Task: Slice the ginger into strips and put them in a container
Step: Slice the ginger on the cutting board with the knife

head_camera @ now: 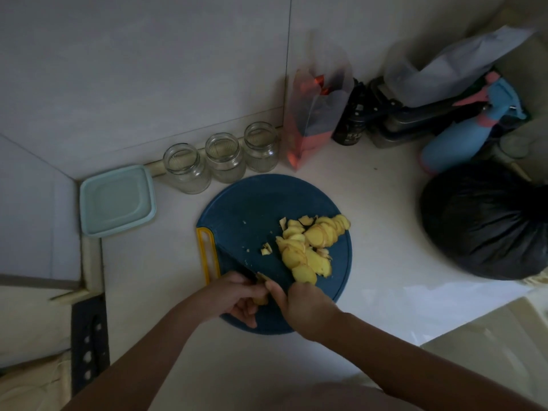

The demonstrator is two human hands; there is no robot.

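Left hand (241, 295) is pinching a ginger piece (261, 299) at the cutting board's (246, 209) near edge. Right hand (305, 307) is gripping a dark knife (237, 262). Ginger slices (308, 247) are lying piled on the board's right half. A pale-blue lidded container (117, 200) is sitting left of the board.

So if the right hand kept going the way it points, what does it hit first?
The ginger piece gripped by the left hand; the right hand, holding the knife, looks nearly against it, though depth is unclear.
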